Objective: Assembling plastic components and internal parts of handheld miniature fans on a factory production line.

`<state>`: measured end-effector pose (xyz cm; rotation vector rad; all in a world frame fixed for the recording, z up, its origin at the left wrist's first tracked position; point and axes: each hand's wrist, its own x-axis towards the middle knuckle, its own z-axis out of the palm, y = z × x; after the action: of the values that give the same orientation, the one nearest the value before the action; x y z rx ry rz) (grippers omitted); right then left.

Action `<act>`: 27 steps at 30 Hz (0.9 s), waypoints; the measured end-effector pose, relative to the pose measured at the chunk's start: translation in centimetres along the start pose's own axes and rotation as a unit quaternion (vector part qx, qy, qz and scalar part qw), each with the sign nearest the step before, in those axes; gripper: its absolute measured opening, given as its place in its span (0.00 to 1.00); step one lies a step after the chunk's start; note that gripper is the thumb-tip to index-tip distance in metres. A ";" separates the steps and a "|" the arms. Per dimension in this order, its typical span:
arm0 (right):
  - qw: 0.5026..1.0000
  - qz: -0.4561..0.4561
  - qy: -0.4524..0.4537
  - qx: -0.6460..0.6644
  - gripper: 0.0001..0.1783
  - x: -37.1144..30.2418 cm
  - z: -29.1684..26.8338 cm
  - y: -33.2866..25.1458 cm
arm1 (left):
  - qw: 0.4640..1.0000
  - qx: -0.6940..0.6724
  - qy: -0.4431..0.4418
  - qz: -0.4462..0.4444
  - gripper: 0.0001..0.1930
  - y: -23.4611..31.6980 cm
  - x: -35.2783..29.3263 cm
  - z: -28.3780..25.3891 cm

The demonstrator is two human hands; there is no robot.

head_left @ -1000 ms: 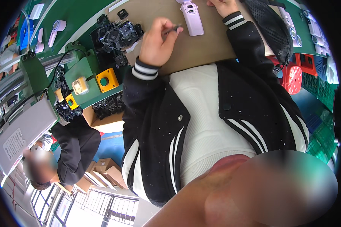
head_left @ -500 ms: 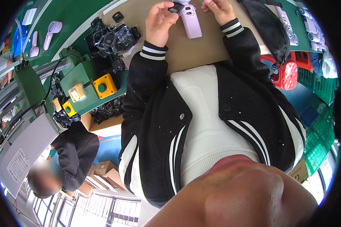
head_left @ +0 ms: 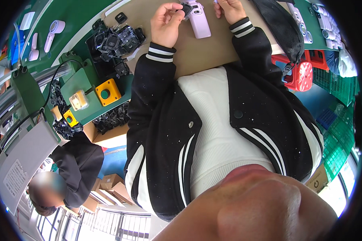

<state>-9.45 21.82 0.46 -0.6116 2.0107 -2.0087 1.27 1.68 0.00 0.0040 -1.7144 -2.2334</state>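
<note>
A lilac handheld device (head_left: 201, 26), like a small fan's handle, lies on the brown work mat (head_left: 193, 56) between my hands, its top cut off by the upper edge. To its left my left hand (head_left: 166, 27) pinches a small black plastic part (head_left: 185, 9) between thumb and fingers, close beside the device. On its other side my right hand (head_left: 232, 11) has its fingers closed at the picture's top edge. A pale bit shows at those fingertips, too small and cut off to name.
Several black plastic parts (head_left: 118, 40) are heaped left of the mat, one lying apart (head_left: 120, 17). Lilac fans (head_left: 56, 27) lie at far left, more (head_left: 329, 28) at far right. A black mesh bag (head_left: 279, 30) hangs over the right edge. Yellow button boxes (head_left: 107, 92) and a co-worker (head_left: 78, 164) are leftward.
The whole view has shifted slightly, moving the scene a little up and left. Both hands keep nearly the same pose, the left still holding the black part beside the lilac device.
</note>
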 end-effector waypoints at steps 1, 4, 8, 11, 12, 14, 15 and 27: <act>1.000 0.000 0.000 -0.001 0.12 0.0 -0.1 -0.2 | 1.000 -0.006 -0.001 -0.001 0.08 0.0 0.0 0.0; 0.999 -0.002 -0.032 -0.025 0.14 -0.3 -0.8 -0.3 | 1.000 -0.016 -0.006 -0.014 0.08 0.1 0.0 0.1; 0.997 0.053 -0.034 0.047 0.14 -0.5 -1.2 1.0 | 1.000 0.014 -0.005 0.007 0.09 0.0 0.1 0.3; 0.992 0.104 -0.017 0.068 0.13 -0.4 -1.0 0.2 | 0.997 -0.006 0.037 0.062 0.10 0.8 0.1 1.1; 0.986 0.146 -0.001 0.075 0.13 -0.5 -1.0 -0.1 | 0.997 -0.006 0.037 0.062 0.10 0.8 0.1 1.2; 0.985 0.162 0.004 0.066 0.13 -0.1 -1.2 0.8 | 0.993 0.026 0.097 0.057 0.11 0.8 0.1 1.3; 0.982 0.178 0.009 0.056 0.14 0.1 -1.0 0.7 | 0.993 0.026 0.097 0.057 0.11 0.8 0.1 1.1; 0.989 0.138 -0.022 0.038 0.10 -0.2 -0.8 0.2 | 0.984 0.140 0.074 0.078 0.09 -0.6 0.1 -0.6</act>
<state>-9.71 22.60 0.22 -0.3365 1.8670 -1.8797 1.15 1.22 -0.74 0.0958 -1.8616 -1.8198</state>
